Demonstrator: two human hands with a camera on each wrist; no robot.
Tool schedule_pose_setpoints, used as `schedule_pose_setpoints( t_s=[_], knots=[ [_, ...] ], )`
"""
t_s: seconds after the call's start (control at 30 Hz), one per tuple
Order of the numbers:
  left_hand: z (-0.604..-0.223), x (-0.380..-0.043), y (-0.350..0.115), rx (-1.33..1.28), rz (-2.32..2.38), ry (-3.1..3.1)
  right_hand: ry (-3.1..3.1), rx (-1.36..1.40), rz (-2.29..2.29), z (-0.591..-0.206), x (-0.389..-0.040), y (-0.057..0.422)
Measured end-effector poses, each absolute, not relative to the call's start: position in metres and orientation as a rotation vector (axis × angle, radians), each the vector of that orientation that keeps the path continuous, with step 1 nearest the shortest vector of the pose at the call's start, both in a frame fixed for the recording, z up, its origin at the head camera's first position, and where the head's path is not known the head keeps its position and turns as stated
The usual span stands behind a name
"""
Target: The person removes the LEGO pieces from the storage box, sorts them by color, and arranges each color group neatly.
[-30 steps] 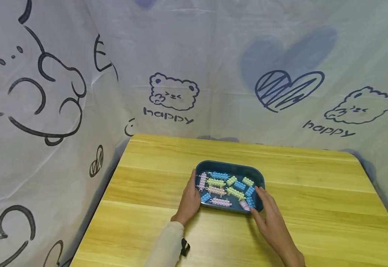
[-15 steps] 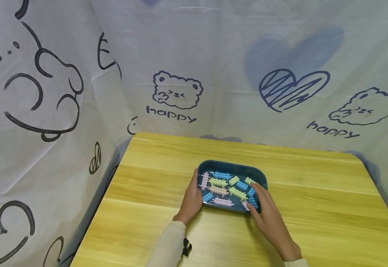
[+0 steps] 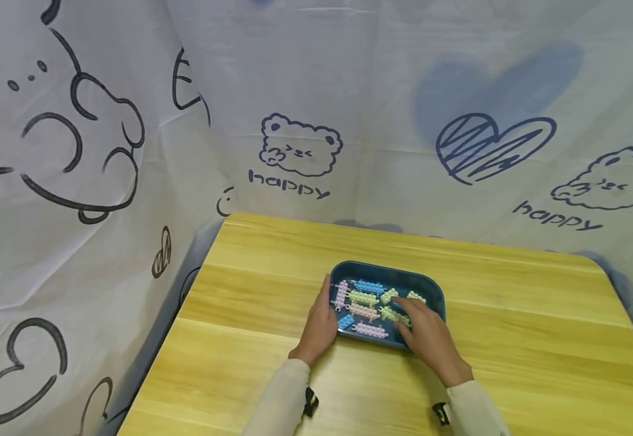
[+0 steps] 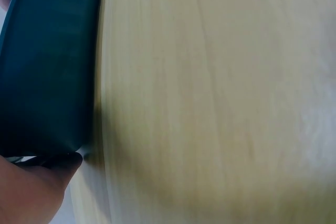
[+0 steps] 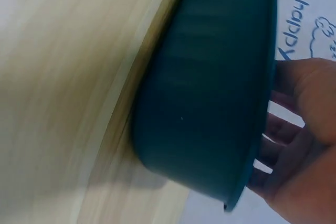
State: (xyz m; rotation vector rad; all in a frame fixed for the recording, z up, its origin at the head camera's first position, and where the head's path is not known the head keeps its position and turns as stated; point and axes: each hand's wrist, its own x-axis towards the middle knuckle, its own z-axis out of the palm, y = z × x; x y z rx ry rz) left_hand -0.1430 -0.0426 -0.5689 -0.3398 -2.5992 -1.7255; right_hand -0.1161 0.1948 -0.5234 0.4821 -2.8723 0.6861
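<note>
A dark teal plastic tray (image 3: 400, 275) on the wooden table holds several toy bricks. Among them are a blue strip (image 3: 369, 287), a peach strip (image 3: 363, 311), a lilac strip (image 3: 369, 330) and a small yellow-green brick (image 3: 389, 295). My left hand (image 3: 318, 327) lies along the tray's left outer wall, fingers fairly straight. Over the right rim reaches my right hand (image 3: 430, 336), its fingers and thumb spread above the bricks. That hand hides the bricks at the right end. In the right wrist view its fingertips are behind the tray wall.
The yellow wood-grain table (image 3: 523, 315) surrounds the tray. A white cloth (image 3: 381, 109) printed with bears and hearts hangs behind it and at the left. A dark cable (image 3: 185, 284) runs by the table's left edge.
My right hand has moved from the tray's right rim leftward over the bricks, covering the blue ones there. The left hand stays against the tray. The view has shifted slightly.
</note>
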Motion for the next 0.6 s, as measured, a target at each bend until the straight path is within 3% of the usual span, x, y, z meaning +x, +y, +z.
schedule_pose_setpoints(
  t_s=[0.6],
  knots=[
    [-0.569, -0.143, -0.043, -0.291, -1.731, -2.638, -2.869, 0.528, 0.425, -0.538, -0.142, 0.178]
  ],
)
